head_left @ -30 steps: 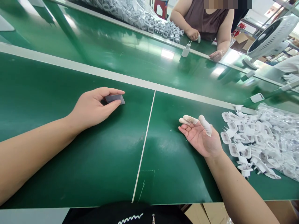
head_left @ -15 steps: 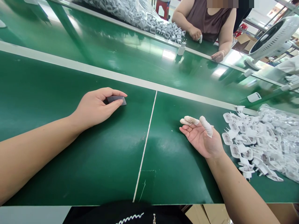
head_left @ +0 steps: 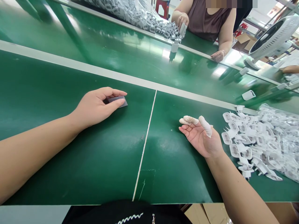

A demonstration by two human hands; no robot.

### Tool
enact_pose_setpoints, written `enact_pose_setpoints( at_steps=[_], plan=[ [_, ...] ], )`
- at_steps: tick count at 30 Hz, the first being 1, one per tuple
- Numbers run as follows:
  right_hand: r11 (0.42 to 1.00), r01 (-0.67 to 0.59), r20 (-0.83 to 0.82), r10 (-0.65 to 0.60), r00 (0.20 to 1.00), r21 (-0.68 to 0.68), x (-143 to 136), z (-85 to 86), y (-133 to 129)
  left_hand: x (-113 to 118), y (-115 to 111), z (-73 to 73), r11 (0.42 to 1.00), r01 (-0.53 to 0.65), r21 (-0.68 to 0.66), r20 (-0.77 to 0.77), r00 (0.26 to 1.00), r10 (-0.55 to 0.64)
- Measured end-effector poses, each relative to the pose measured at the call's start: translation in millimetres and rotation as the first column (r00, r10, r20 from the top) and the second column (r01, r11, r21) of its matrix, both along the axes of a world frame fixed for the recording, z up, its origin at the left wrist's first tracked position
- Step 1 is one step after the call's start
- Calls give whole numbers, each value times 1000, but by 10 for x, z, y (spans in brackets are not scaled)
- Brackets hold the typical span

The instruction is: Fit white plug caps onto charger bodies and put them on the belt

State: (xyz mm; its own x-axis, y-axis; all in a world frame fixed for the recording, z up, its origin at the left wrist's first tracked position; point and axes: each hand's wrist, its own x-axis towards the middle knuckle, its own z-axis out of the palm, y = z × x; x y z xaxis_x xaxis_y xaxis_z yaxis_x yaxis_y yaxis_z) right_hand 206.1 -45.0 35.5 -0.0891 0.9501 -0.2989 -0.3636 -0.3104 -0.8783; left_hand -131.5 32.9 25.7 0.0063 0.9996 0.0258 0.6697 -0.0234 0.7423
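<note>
My left hand (head_left: 97,107) rests on the green tabletop, its thumb and fingers closed around a small dark grey flat-faced block (head_left: 121,102). Most of that block is hidden by the hand. To the right of a thin white line, my right hand (head_left: 202,137) lies palm up with fingers apart and nothing in it. White finger covers sit on its thumb and two of its fingers. Beside the right hand is a loose pile of white plug parts (head_left: 243,137) with metal pins, partly spilling from a clear plastic bag (head_left: 287,140).
Beyond a pale strip (head_left: 100,72), a shiny green belt carries a white plug adapter (head_left: 175,46) and a white housing (head_left: 248,95). Across it, a co-worker's hand (head_left: 183,21) is at a heap of grey-white plug parts (head_left: 149,26). A fan (head_left: 273,37) stands at far right.
The adapter and housing on the belt have shifted left. The co-worker's hand has risen to the plug heap. The grey block has turned slightly in my left hand; my right hand is nearly still.
</note>
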Motion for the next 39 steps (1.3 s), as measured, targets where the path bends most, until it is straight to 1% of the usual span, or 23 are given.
enact_pose_setpoints(
  at_steps=[4,8,11,14,17,21,24,29,32,37,39],
  plan=[
    [1000,-11,12,11,1000,18,9,-17,0,-21,20,-67,1000,-14,6,3,1000,14],
    [1000,0,-7,1,1000,11,27,-39,-7,-28,38,-112,995,-39,95,153,988,25],
    [1000,15,-22,-15,1000,-1,44,-61,-7,-25,20,-86,993,-37,109,237,972,10],
    [1000,7,-22,-8,1000,-15,57,-77,-7,-17,-17,-41,994,-21,105,235,972,-5],
    [1000,16,-4,-16,1000,-24,63,-80,-15,-20,-35,-34,994,-12,112,243,970,-15],
    [999,36,-1,-36,999,-25,65,-70,-31,-78,2,-73,991,2,135,368,928,-52],
    [998,42,-16,-42,999,-43,66,-66,-39,-162,38,-65,988,-33,152,441,897,-38],
    [999,31,15,-31,999,-32,113,-96,-54,-282,79,-34,977,-149,155,465,883,61],
    [999,41,31,-41,999,-25,171,-123,-69,-309,109,-50,976,-177,129,474,875,96],
    [984,105,74,-95,993,-145,228,-138,-80,-287,119,-20,974,-202,105,427,894,139],
    [977,142,118,-124,985,-161,225,-134,-76,-266,102,11,977,-199,78,418,896,149]
  ],
)
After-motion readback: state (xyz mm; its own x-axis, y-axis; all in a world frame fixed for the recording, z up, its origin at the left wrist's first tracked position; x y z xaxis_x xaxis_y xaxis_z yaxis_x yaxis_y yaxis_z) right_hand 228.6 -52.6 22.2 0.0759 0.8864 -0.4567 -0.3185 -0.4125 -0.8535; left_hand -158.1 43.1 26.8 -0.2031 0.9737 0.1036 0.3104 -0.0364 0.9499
